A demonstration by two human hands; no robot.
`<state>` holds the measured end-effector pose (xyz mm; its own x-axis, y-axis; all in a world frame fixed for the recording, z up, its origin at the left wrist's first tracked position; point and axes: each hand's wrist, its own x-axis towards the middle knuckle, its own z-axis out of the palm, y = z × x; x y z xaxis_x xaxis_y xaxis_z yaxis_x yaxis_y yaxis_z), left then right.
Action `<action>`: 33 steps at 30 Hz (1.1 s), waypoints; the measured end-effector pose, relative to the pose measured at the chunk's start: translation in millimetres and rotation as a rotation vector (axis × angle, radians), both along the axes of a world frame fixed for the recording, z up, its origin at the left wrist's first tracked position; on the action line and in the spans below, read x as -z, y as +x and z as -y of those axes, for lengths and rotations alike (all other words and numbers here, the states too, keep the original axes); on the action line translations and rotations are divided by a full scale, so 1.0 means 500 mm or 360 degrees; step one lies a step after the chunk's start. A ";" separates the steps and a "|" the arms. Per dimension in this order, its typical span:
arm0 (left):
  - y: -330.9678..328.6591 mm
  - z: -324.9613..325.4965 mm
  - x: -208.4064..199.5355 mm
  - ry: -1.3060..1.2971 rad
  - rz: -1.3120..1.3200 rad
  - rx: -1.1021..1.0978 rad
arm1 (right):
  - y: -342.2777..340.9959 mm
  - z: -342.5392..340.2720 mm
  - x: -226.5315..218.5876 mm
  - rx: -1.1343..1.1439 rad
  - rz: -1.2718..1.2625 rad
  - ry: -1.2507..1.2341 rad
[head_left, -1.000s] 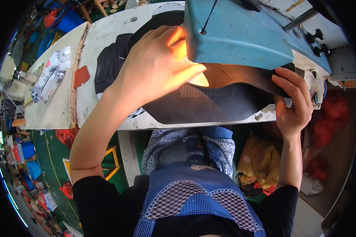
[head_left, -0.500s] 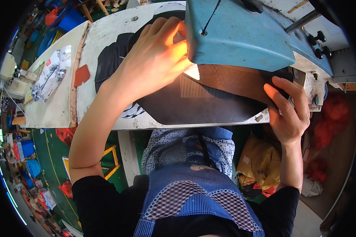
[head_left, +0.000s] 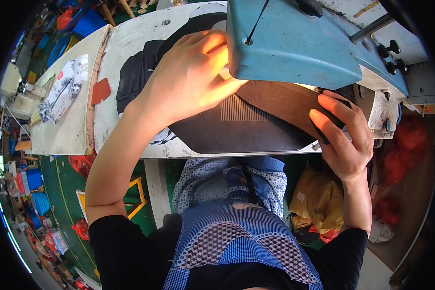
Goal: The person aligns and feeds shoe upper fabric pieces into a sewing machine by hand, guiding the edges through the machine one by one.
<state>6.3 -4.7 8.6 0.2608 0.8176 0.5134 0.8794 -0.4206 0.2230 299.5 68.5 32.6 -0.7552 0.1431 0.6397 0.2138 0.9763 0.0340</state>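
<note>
Under the blue head (head_left: 295, 53) of what looks like a sewing machine lies a curved brown panel, maybe leather (head_left: 282, 102), with a dark edge at its right end. My right hand (head_left: 345, 137) grips that end, fingers on top. My left hand (head_left: 191, 79) is bent over the panel's left side beside the machine head; its thumb points right, and its fingertips are partly hidden. Something pale shows beneath those fingers, too covered to name. Below the panel is a dark, smooth plate (head_left: 246, 137) with a patch of fine parallel lines (head_left: 238, 108).
Folded black material (head_left: 135, 70) lies left of my left forearm on the white table (head_left: 116, 36). A reddish-brown scrap (head_left: 101, 92) and a silvery printed bag (head_left: 65, 92) are farther left. A mustard-coloured bag (head_left: 316, 195) sits below the table at right.
My right hand has moved slightly left and down with the panel's right end, which now tilts lower. My left hand has shifted slightly down, and the pale pointed piece near its thumb is now mostly covered.
</note>
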 end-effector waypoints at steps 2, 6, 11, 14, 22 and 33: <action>-0.003 -0.001 0.006 0.0049 -0.0021 0.0019 | -0.005 0.006 0.004 -0.0007 0.0000 0.0034; -0.010 -0.009 0.011 0.0237 -0.0137 -0.0025 | -0.008 0.012 0.005 -0.0003 0.0023 0.0085; -0.012 -0.010 0.015 0.0235 -0.0150 0.0014 | -0.010 0.031 0.000 0.0009 0.0067 0.0081; -0.015 -0.010 0.015 0.0247 -0.0138 -0.0004 | -0.017 0.032 0.007 0.0007 0.0061 0.0138; 0.002 0.000 0.001 -0.0031 0.0094 -0.0016 | -0.036 0.041 0.010 -0.0018 0.0116 0.0128; -0.016 -0.010 0.012 0.0149 -0.0007 -0.0006 | -0.054 0.058 0.010 -0.0050 0.0107 0.0040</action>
<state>-1.9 0.5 2.8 0.2604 0.7671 0.5864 0.8818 -0.4362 0.1791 272.6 39.3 27.4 -0.8003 0.1031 0.5906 0.1793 0.9812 0.0717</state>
